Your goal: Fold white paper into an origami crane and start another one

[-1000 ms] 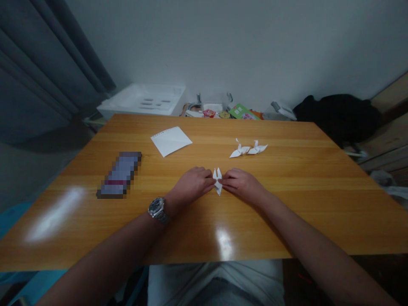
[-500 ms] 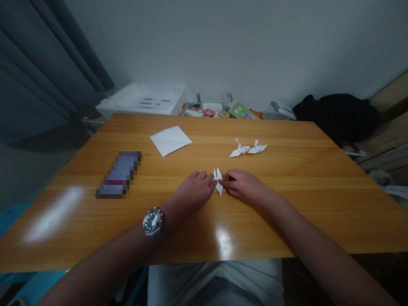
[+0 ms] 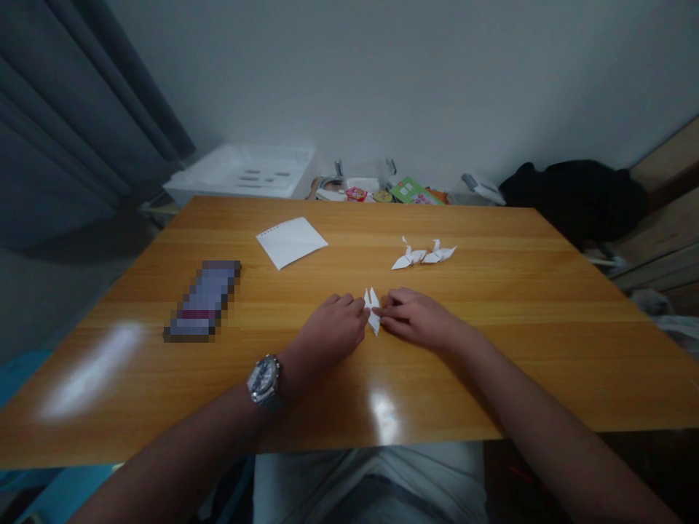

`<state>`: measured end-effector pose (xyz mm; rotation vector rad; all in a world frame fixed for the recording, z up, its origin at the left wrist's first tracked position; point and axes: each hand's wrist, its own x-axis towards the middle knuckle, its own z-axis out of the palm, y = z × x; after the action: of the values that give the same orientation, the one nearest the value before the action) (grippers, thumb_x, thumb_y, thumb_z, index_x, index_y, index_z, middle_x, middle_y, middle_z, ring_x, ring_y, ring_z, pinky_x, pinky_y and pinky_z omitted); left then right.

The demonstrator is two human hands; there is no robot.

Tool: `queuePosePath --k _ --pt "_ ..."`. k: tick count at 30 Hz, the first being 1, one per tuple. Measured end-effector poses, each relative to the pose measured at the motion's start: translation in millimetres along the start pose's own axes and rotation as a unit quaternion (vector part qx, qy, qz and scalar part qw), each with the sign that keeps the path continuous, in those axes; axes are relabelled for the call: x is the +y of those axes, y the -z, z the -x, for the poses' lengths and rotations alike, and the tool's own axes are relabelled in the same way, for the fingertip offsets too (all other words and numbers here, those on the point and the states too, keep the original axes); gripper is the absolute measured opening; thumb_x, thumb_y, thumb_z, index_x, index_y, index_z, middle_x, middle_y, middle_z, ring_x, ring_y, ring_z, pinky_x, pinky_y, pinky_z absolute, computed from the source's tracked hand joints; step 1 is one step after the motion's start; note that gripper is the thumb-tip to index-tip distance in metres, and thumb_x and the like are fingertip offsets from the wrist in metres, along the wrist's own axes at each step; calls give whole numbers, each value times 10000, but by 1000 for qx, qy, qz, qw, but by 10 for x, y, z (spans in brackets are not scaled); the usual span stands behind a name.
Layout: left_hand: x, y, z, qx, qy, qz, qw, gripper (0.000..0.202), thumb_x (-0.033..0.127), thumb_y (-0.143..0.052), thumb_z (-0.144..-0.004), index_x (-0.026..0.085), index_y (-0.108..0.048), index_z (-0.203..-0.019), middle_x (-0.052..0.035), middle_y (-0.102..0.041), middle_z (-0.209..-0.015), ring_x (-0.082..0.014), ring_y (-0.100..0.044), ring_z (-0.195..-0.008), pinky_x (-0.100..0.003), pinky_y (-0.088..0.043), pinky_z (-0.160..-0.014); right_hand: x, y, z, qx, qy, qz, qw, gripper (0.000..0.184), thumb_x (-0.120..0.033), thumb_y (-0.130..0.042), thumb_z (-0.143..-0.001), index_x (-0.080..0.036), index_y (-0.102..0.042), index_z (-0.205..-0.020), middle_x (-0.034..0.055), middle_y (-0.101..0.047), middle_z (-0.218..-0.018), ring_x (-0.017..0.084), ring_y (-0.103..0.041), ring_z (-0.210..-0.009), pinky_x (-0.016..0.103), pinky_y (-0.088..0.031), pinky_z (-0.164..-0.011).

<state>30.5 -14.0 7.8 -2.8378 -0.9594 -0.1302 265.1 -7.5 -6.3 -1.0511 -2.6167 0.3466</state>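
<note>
A small piece of folded white paper [image 3: 374,322] lies on the wooden table between my hands, two narrow points at its far end and one point toward me. My left hand [image 3: 337,324], a metal watch [image 3: 264,379] on its wrist, has its fingers curled and closed at the paper's left edge. From the right, my right hand [image 3: 412,317] presses fingertips onto the paper's middle, its fingers bent together. Two white paper cranes [image 3: 409,257] stand side by side just beyond my right hand. The fingertips partly hide the folded paper.
A sheet of white paper [image 3: 292,242] with punched holes lies at the back left of the table [image 3: 546,327]. A blurred-out phone-like device [image 3: 204,300] is on the left. Behind the table stand a white plastic tray [image 3: 240,171], assorted items and a dark cloth [image 3: 573,200].
Almost nothing differs. The whole view has shifted very slightly, and both hands stay at the folded paper with small finger movements at most.
</note>
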Motion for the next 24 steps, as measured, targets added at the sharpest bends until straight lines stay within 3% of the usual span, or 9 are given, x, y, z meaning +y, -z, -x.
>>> queuePosePath --k 3,6,10,13,18,21,24 --pt "-23 -1 -6 -3 0 23 1000 172 238 -548 -967 156 -686 -1026 -79 -641 -935 -245 -568 -856 -379 -401 -731 42 -89 -24 46 -42 -110 992 280 -322 -585 -999 -180 -756 -829 60 -654 -862 179 -601 -821 311 -458 -755" --pt "-16 0 -4 -2 -1 43 999 179 257 -563 -954 161 -695 -1028 -75 -643 -933 -241 -569 -846 -375 -417 -729 29 -157 -53 87 -101 -146 980 242 -322 -653 -958 -183 -716 -770 38 -660 -819 167 -608 -771 304 -457 -729" --pt "0 -4 -8 3 20 72 997 216 266 -526 -983 159 -712 -967 -78 -641 -903 -226 -575 -819 -365 -436 -728 -30 -178 -75 109 -148 -146 972 145 -320 -764 -861 -201 -682 -848 15 -636 -825 164 -580 -743 290 -439 -678" --pt "-17 -44 -19 26 49 122 991 291 333 -486 -1022 179 -720 -942 -73 -639 -898 -215 -591 -830 -351 -457 -743 -43 -184 -75 127 -179 -139 966 240 -335 -810 -803 -206 -649 -926 23 -625 -889 173 -570 -764 296 -451 -692" --pt "-79 -184 -43 79 139 213 964 253 351 -554 -994 171 -686 -1114 -90 -650 -1036 -226 -613 -965 -361 -508 -870 -23 -217 -69 124 -214 -123 961 357 -376 -809 -792 -194 -647 -1053 68 -618 -1046 213 -597 -911 350 -486 -815" --pt "-105 -258 -51 103 154 225 957 336 350 -606 -960 145 -664 -1220 -123 -626 -1118 -253 -590 -1036 -421 -503 -951 -17 -228 -76 117 -212 -137 960 352 -339 -802 -795 -194 -646 -1075 73 -620 -1058 223 -591 -948 364 -482 -840" --pt "-110 -299 -62 127 150 263 945 308 328 -615 -950 161 -686 -1199 -117 -614 -1140 -255 -585 -1058 -440 -497 -974 -11 -232 -84 119 -196 -154 961 326 -307 -796 -794 -194 -630 -1050 65 -633 -1026 227 -578 -953 360 -466 -828"
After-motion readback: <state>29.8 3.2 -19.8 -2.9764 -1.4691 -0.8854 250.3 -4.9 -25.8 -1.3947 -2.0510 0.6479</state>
